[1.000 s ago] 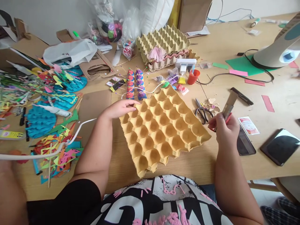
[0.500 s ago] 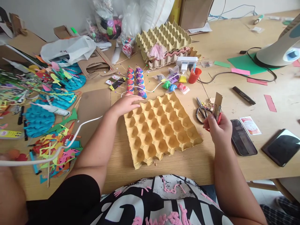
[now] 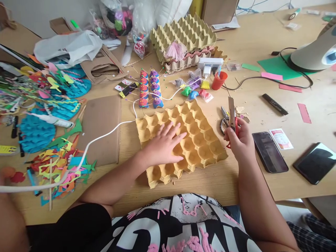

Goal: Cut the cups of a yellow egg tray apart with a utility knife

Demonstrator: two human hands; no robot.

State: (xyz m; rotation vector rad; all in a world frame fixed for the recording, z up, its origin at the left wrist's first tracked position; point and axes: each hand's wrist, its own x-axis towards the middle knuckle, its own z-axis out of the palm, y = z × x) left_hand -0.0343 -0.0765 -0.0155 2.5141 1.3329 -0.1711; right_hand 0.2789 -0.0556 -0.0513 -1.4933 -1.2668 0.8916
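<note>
A yellow egg tray [image 3: 208, 134] lies on the table in front of me, hollows facing up. My left hand [image 3: 166, 143] is spread over its left-middle part, fingers apart and holding nothing; whether the palm presses on the tray I cannot tell. To the right of the tray, my right hand [image 3: 240, 138] is closed around a red utility knife [image 3: 232, 117], its broad blade pointing up and away. Black-handled scissors [image 3: 223, 122] lie just behind that hand, partly hidden by it. Beyond the tray stand two decorated egg-carton strips, one red and blue [image 3: 144, 89], one purple [image 3: 156, 89], stuck with pins.
A white cable [image 3: 105, 132] crosses the cardboard sheet [image 3: 101, 115] on the left. Colourful paper scraps [image 3: 63, 168] lie nearer me. Stacked egg trays [image 3: 183, 35], a red cup [image 3: 219, 81] and clay packets stand behind. A phone [image 3: 270, 152] and a black device [image 3: 315, 162] lie right.
My left hand has moved from the tray's far left corner toward me and right, over its hollows. My right hand has shifted slightly left with the utility knife, blade now more upright.
</note>
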